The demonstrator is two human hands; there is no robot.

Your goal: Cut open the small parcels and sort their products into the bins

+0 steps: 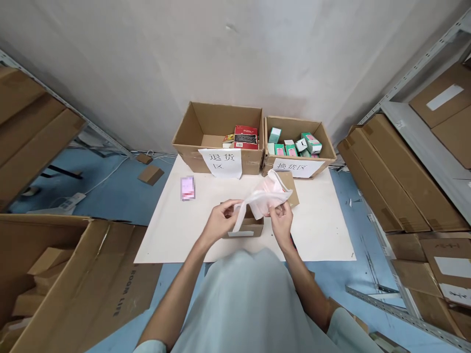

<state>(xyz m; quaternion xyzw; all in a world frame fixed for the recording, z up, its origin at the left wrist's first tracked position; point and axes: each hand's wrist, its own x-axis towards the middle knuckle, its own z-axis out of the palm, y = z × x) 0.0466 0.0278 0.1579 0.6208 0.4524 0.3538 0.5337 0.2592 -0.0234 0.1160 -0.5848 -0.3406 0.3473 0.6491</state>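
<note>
Both my hands hold a white plastic mailer bag [267,196] with something pink showing inside it. My left hand [221,218] pinches the bag's lower left edge. My right hand [281,218] grips its underside, fingers closed. The bag hovers over a small open cardboard box [246,228] that stands on a white sheet [172,230] spread on the blue floor. The box's raised flap [290,189] shows behind the bag.
Two open cartons stand at the sheet's far edge: the left one [198,132] holds a red box [246,137], the right one [324,139] several green and white boxes. A small pink card [187,188] lies on the sheet. Large cartons flank both sides.
</note>
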